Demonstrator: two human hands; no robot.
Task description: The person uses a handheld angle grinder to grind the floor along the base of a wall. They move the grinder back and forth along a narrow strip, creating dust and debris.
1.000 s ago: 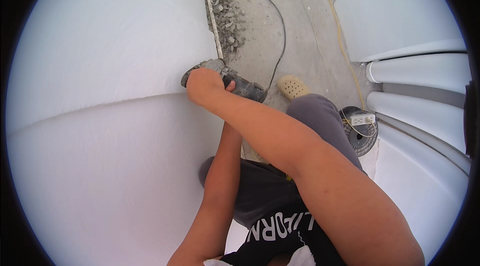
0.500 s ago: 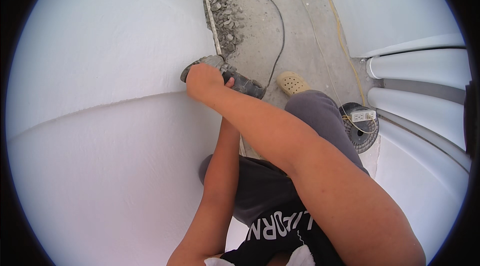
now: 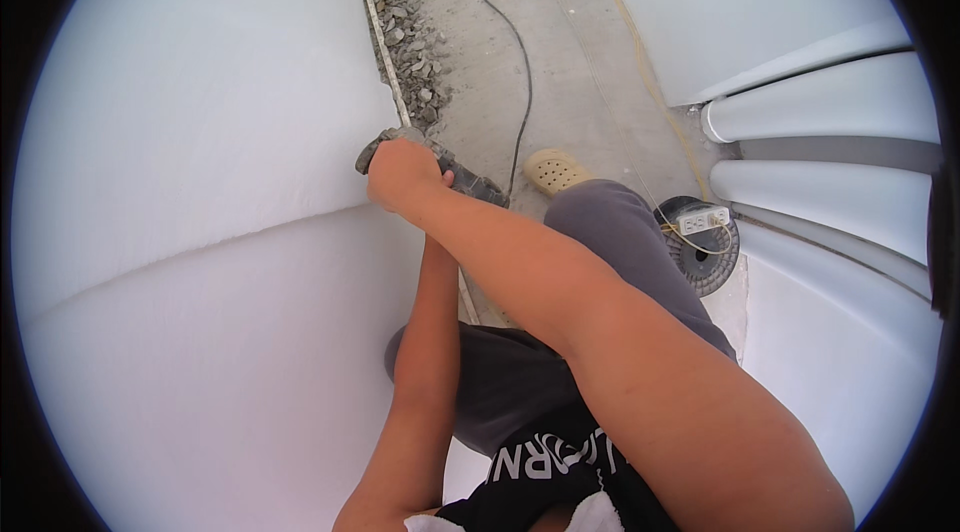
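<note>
A dark, dusty angle grinder (image 3: 472, 180) is held against or very near the right edge of a white wall panel (image 3: 220, 112). My right hand (image 3: 403, 175) is closed round its head end, and my right forearm crosses over the left one. Beneath it, my left hand (image 3: 447, 178) grips the grinder's body; only the thumb and a little of the hand show, the rest being hidden. The grinder's disc is mostly out of sight behind my right hand. From its rear end a black cord (image 3: 525, 62) runs off across the floor.
Grey rubble (image 3: 405, 42) lies along the panel's foot. A black cable reel (image 3: 705, 267) with a white socket strip (image 3: 704, 220) stands right of my knee. Thin cables, including a yellow cord (image 3: 640, 42), cross the concrete. White pipes (image 3: 825, 112) lie at the right.
The view has shifted, so the wall edge, floor and reel appear further left. Against the wall, both hands and the grinder have moved slightly right, toward its edge. The grip looks the same.
</note>
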